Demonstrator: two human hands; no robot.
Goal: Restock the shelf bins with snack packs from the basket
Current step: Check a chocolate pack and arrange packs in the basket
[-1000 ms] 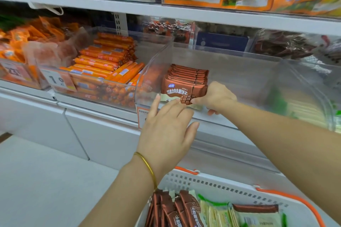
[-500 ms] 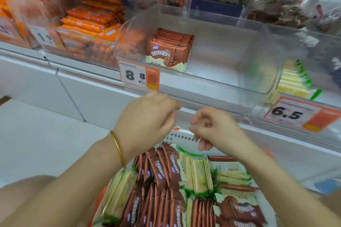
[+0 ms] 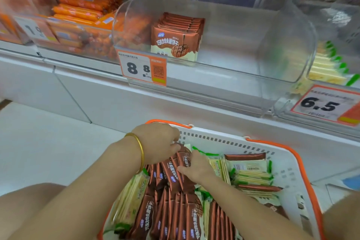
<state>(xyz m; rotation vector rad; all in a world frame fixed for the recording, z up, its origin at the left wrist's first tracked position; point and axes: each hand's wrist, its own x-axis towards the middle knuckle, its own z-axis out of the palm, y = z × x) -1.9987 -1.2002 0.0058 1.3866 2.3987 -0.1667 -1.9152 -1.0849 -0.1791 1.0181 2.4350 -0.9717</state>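
While only one short row of brown snack packs [image 3: 176,39] stands in the clear bin [image 3: 272,48] at upper centre, both hands' grips pinch more brown packs in the well-stocked basket [image 3: 288,171] below, left hand [image 3: 157,144], right hand [image 3: 196,166].

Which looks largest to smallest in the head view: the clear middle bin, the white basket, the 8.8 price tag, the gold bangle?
1. White basket and clear middle bin: alike, and the basket sits nearer, so unranked.
2. 8.8 price tag.
3. Gold bangle.
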